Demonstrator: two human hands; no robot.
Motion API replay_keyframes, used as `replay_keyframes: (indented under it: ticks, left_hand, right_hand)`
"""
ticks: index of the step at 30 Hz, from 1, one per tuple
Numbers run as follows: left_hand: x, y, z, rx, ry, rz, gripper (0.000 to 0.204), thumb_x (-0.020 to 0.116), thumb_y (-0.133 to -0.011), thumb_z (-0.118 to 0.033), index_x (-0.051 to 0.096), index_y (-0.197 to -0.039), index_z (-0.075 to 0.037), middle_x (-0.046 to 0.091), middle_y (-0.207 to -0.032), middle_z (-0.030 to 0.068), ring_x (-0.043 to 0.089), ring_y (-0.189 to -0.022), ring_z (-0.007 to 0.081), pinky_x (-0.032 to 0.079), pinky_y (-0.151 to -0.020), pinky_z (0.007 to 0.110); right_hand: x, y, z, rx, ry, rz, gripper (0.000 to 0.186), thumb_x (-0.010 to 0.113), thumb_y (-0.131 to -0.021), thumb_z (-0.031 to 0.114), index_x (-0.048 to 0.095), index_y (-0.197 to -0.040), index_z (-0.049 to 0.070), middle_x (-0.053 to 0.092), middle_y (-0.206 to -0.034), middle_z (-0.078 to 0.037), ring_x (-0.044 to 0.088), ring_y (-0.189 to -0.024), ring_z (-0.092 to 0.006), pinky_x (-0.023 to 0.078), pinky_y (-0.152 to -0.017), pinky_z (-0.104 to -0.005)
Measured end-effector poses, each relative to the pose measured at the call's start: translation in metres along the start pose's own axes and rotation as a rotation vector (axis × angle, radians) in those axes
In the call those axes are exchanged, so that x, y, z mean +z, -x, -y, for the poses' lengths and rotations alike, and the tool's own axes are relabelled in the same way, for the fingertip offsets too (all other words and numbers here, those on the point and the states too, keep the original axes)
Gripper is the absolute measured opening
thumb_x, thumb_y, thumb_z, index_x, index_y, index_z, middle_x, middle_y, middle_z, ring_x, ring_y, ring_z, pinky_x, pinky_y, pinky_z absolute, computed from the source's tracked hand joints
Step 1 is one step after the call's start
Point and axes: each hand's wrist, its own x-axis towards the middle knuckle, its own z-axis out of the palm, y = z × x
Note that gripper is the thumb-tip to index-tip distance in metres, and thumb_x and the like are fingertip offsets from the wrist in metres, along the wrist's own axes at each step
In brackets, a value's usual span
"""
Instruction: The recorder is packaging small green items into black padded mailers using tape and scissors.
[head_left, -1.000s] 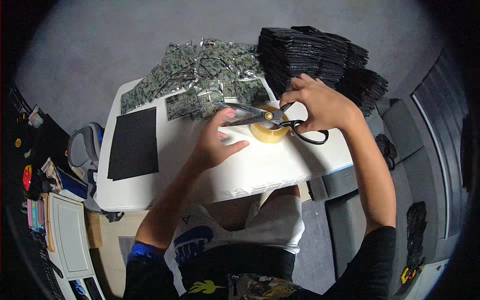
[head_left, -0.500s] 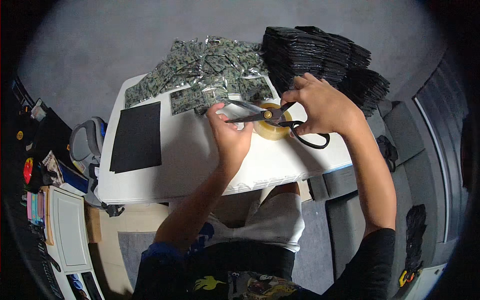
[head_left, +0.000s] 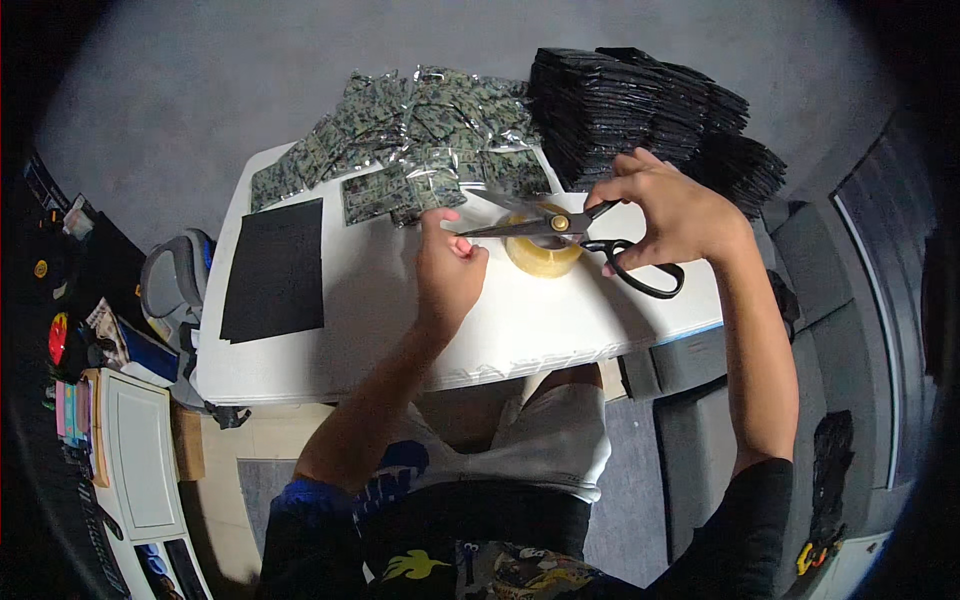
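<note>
My right hand (head_left: 680, 210) holds a pair of black-handled scissors (head_left: 560, 223) by the handles, with the blades spread apart and pointing left. Against the tip of the lower blade are the curled fingers of my left hand (head_left: 447, 270), which seem to pinch it; whether anything small sits between them is hidden. Beneath the blades a roll of clear yellowish tape (head_left: 545, 262) lies on the white table (head_left: 400, 365), partly covered by the scissors.
Camouflage-patterned packets in clear plastic (head_left: 400, 130) are heaped at the table's far side. A tall pile of black plastic packages (head_left: 630, 110) stands at the far right. Flat black sheets (head_left: 272, 270) lie at left. A grey sofa (head_left: 820, 330) is on the right.
The scissors and my right hand have shifted to the right. My left hand has moved slightly left, from along the lower blade to its tip.
</note>
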Motion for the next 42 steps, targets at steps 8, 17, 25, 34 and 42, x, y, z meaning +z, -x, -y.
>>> replay_keyframes:
  ticks: [8,17,25,34,42]
  left_hand:
    - [-0.002,-0.012,-0.047,0.106,0.009,-0.123,0.061,0.082,-0.078,0.002,0.047,-0.128,-0.004,0.062,-0.079,0.0056,0.065,-0.069,0.0166,0.054,-0.067,0.031]
    - [-0.004,-0.015,-0.031,0.224,-0.014,-0.08,0.069,0.078,-0.081,0.006,0.042,-0.139,-0.006,0.067,-0.081,0.009,0.07,-0.072,0.0213,0.056,-0.067,0.034]
    - [-0.003,-0.018,-0.029,0.258,-0.027,-0.044,0.075,0.081,-0.077,0.003,0.043,-0.141,-0.009,0.064,-0.092,0.0125,0.069,-0.083,0.0238,0.057,-0.074,0.037]
    - [0.0,-0.005,-0.051,0.244,0.032,-0.258,0.077,0.085,-0.072,0.005,0.043,-0.135,-0.006,0.059,-0.089,0.0058,0.064,-0.079,0.0177,0.054,-0.076,0.03]
    - [0.004,-0.008,-0.066,0.249,0.25,-0.378,0.074,0.082,-0.083,0.008,0.039,-0.141,-0.007,0.064,-0.089,0.0052,0.064,-0.082,0.0137,0.056,-0.083,0.029]
  right_hand:
    - [-0.001,-0.008,0.008,-0.065,-0.097,-0.041,0.068,0.093,-0.06,0.031,0.075,-0.122,0.01,0.064,-0.098,-0.012,0.057,-0.105,-0.0312,0.051,-0.092,-0.0422]
    - [-0.009,-0.001,0.011,-0.138,-0.172,-0.042,0.067,0.097,-0.058,0.037,0.076,-0.114,0.006,0.072,-0.097,-0.013,0.058,-0.102,-0.0305,0.046,-0.095,-0.0402]
    - [-0.015,0.007,0.023,-0.159,-0.179,-0.038,0.074,0.095,-0.061,0.048,0.075,-0.119,0.006,0.068,-0.101,-0.015,0.061,-0.103,-0.0323,0.052,-0.087,-0.04]
    - [-0.008,-0.003,0.023,-0.107,-0.26,0.092,0.074,0.094,-0.064,0.046,0.07,-0.122,0.007,0.068,-0.113,-0.015,0.061,-0.111,-0.033,0.05,-0.095,-0.0424]
    - [0.003,-0.01,0.03,-0.224,-0.313,-0.029,0.07,0.092,-0.065,0.053,0.068,-0.107,0.003,0.07,-0.101,-0.019,0.065,-0.101,-0.0365,0.052,-0.088,-0.042]
